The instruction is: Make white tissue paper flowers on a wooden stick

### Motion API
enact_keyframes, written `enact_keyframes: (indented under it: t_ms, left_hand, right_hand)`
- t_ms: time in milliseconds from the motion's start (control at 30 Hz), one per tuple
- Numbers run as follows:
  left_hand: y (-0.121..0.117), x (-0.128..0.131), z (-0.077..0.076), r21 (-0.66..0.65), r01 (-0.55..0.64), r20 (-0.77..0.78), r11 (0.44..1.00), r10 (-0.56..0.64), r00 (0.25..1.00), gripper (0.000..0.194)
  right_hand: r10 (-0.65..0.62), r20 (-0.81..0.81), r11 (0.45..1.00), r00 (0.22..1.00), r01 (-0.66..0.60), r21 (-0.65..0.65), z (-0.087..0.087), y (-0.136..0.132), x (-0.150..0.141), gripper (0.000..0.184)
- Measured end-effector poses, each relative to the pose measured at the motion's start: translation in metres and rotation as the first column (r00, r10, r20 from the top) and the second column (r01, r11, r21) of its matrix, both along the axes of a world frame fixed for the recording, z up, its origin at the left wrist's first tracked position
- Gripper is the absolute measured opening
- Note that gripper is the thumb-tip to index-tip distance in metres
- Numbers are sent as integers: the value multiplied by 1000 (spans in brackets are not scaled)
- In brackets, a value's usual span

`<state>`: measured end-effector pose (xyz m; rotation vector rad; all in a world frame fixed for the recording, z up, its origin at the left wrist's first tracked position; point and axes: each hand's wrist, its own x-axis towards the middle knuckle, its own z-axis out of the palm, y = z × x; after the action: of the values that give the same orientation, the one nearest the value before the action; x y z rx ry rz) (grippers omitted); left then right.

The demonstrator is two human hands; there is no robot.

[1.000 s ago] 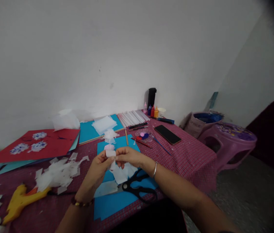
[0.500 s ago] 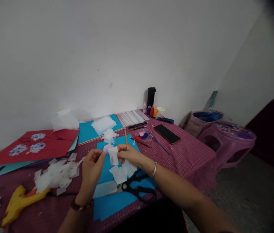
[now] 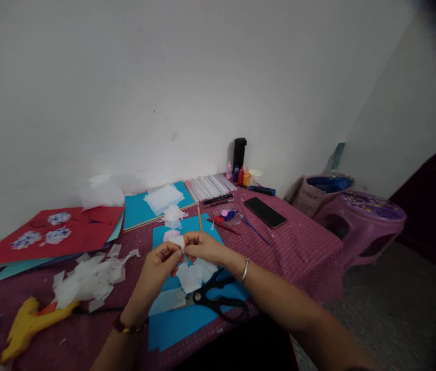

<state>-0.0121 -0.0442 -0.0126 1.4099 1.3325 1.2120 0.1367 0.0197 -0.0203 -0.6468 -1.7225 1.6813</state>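
Both hands meet over a blue sheet of paper (image 3: 175, 330). Between thumb and fingers, my right hand (image 3: 202, 247) pinches a small piece of white tissue paper (image 3: 178, 240). My left hand (image 3: 166, 260) is closed on the same piece from the other side, its fingertips touching the right ones and partly hiding the paper. Just beyond the fingers lies a pale pink tissue flower (image 3: 171, 234). More cut tissue pieces (image 3: 190, 278) rest below my hands. Black-handled scissors (image 3: 218, 299) lie beside them, under my right wrist.
To the left are a pile of tissue scraps (image 3: 90, 281), a yellow glue gun (image 3: 28, 324) and a red sheet (image 3: 98, 232) bearing decorated flowers. A phone (image 3: 265, 212), a paint palette (image 3: 233, 216), brushes and paint bottles (image 3: 241, 176) occupy the right side. A pink stool (image 3: 364, 232) stands beyond the table.
My left hand has moved right and closed on the tissue piece that my right hand was holding. The hands were apart before; now their fingertips meet.
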Motion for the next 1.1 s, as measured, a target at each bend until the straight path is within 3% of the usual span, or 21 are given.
enact_keyframes:
  t_ms: [133,300,433,533,667,833,1100]
  left_hand:
    - [-1,0,2,1,-16,-94,1000,16,995,13]
    - [-1,4,3,81,-101,-238,992,118,964,9]
    - [0,4,0,173,-108,-284,979,155,946,9]
    - [1,1,-2,90,-92,-249,992,112,962,11]
    - [1,-1,-3,-8,-62,-153,998,60,986,12]
    - [1,-2,-4,-6,-63,-64,998,62,996,15]
    - [3,-4,-6,-4,-22,60,1000,22,998,3]
  right_hand:
    - [-58,83,989,995,46,140,-2,0,0,8]
    - [-181,179,929,967,108,355,-5,-1,0,8]
    - [-200,212,906,957,97,413,-5,-1,0,7]
    - [-171,203,925,964,86,371,-4,-2,-1,7]
    - [-92,141,974,986,60,217,-1,-3,-1,9]
    - [-24,81,997,996,18,82,1,-3,-1,10]
    - [-2,68,999,998,-1,40,5,-2,1,11]
